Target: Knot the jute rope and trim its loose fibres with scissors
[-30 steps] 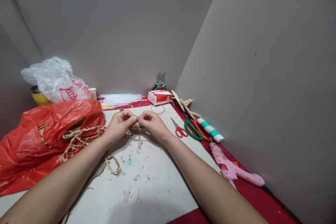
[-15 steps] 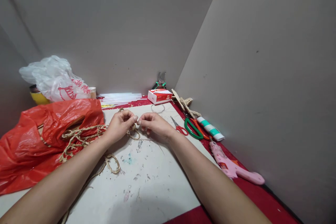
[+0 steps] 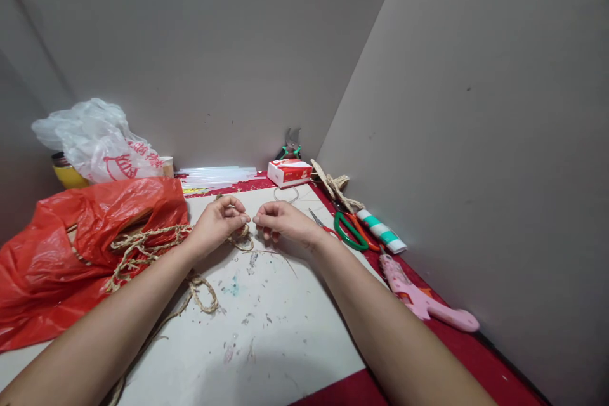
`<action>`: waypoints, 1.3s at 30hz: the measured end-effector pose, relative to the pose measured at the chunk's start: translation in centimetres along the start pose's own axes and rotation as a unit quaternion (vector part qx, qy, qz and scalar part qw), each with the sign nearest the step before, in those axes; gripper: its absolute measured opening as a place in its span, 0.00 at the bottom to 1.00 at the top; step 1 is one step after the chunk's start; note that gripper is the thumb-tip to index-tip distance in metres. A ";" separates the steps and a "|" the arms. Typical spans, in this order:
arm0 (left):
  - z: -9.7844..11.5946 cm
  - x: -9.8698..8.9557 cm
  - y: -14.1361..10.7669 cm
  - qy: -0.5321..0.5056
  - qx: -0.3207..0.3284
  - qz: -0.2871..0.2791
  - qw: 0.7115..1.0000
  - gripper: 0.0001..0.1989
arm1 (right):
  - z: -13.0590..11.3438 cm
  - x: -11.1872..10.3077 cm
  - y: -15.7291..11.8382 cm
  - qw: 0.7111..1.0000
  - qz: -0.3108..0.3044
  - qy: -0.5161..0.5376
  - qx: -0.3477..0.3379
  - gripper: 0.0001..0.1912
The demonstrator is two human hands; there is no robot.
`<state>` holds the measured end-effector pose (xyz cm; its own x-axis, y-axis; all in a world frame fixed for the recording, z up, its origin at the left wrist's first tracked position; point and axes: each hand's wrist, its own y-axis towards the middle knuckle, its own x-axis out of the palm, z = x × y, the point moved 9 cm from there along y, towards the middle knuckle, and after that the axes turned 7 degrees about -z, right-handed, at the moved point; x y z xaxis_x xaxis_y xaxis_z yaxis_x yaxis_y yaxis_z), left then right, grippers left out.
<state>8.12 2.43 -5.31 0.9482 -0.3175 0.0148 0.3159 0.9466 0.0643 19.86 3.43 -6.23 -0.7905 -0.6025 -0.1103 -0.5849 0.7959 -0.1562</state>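
Braided cord (image 3: 129, 242) against red bag (image 3: 159, 193)

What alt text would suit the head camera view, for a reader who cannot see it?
A person's left hand holds a straw-coloured braided cord above a pale board, with the right hand close beside but apart. A red plastic bag lies to the left, a pink glue gun to the right.

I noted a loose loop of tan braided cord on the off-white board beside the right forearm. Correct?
Wrong forearm: the head view shows the loose loop of tan braided cord on the off-white board beside the left forearm.
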 end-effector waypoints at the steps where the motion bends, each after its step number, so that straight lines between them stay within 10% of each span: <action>1: 0.0 0.0 0.0 -0.002 0.002 -0.001 1.000 0.13 | 0.0 -0.1 0.0 1.000 -0.001 -0.003 -0.002 0.08; 39: 0.4 0.3 -0.1 0.123 0.029 0.007 0.992 0.08 | -4.8 1.0 -1.0 0.977 0.061 -0.154 -0.137 0.08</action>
<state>8.34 2.27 -4.90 0.9341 -0.2749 -0.2280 0.3076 0.9435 0.1229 18.77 2.30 -1.51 -0.7893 -0.4586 -0.4083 -0.5504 0.8231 0.1395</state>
